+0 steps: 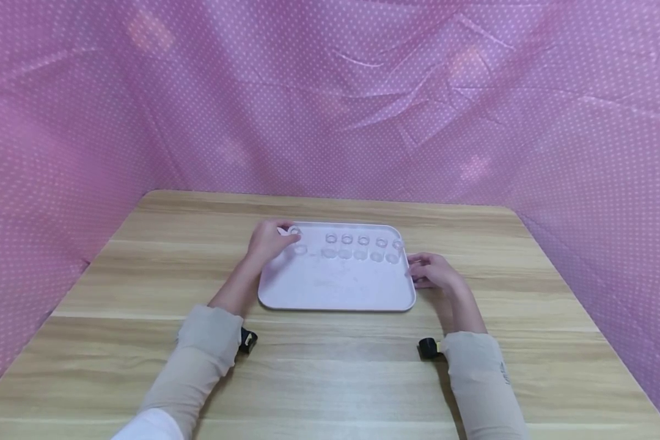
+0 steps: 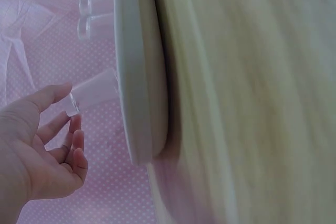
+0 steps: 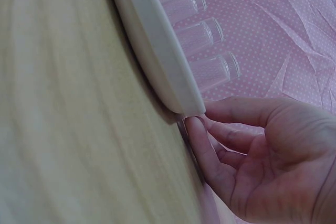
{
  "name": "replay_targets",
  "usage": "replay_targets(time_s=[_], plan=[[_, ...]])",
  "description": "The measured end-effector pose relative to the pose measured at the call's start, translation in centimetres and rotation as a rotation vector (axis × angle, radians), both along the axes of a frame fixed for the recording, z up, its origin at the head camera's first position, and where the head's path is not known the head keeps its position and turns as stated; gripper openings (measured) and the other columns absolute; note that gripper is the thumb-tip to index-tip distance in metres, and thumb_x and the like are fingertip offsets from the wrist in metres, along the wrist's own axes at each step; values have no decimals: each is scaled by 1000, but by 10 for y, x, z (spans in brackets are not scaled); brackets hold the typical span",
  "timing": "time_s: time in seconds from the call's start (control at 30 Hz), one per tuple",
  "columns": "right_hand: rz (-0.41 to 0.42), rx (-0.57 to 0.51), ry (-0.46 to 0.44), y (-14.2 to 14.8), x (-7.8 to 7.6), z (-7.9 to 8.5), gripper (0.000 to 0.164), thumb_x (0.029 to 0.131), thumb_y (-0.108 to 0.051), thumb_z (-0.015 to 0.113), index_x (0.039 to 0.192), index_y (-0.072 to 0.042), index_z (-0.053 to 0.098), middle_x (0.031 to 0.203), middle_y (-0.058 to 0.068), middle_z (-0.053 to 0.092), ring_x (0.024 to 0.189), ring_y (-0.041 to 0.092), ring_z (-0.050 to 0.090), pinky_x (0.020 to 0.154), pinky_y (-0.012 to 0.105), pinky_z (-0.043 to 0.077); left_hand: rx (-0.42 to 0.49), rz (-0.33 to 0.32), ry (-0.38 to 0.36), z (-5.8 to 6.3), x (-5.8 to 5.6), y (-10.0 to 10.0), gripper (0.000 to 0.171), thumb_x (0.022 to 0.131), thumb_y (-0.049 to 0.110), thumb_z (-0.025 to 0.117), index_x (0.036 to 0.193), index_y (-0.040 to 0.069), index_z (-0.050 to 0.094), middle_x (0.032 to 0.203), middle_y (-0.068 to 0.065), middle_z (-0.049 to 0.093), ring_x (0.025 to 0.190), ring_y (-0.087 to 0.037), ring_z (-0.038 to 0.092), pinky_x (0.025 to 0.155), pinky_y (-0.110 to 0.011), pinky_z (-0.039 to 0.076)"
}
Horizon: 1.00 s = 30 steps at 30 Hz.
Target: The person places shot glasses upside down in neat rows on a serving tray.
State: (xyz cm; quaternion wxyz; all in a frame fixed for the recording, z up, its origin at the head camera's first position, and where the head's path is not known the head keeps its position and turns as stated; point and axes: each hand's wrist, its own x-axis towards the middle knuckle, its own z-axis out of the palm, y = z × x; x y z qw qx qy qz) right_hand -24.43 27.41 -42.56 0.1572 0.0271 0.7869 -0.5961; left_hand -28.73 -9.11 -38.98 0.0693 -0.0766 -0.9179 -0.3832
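Observation:
My left hand (image 1: 269, 242) pinches a small clear glass (image 2: 94, 92) near its upper end, between thumb and fingertips. This glass is upside down at the back left of a white tray (image 1: 335, 296), leaning slightly in the left wrist view, its lower rim close to the tray. Across the tray, my right hand (image 1: 431, 271) holds the right edge, with the thumb (image 3: 231, 109) at the rim and a finger beneath it. Several more upturned glasses (image 1: 346, 239) stand in a row along the back of the tray, right of the held one.
The tray lies on a wood-grain table (image 1: 330, 379). Pink dotted cloth (image 1: 330, 110) hangs behind and on both sides of the table. Each wrist carries a small black camera (image 1: 429, 348) close above the tabletop.

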Motion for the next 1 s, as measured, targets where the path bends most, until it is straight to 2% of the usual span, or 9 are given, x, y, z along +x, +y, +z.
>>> replay_targets(time_s=[0.43,0.63,1.0], plan=[[-5,2,-8,1,1,1,47,85,4,57,128,12,40,94,11,59,76,13,59,70,30,53,-13,-82,-27,-4,-5,19,32,78,17,71,108,6,67,102,-11,63,86,-24,52,79,-37,40],[-5,13,-6,3,-1,-3,47,83,2,59,126,10,42,91,8,60,75,13,59,70,29,53,-1,-116,-22,-5,-4,25,29,78,14,72,105,5,67,102,-11,64,82,-23,55,73,-34,44],[10,2,-13,6,-4,-6,50,83,0,60,129,10,40,95,10,60,78,14,60,72,31,53,-19,-139,8,-7,-3,30,29,76,16,74,103,6,69,100,-11,65,77,-21,53,69,-31,43]])
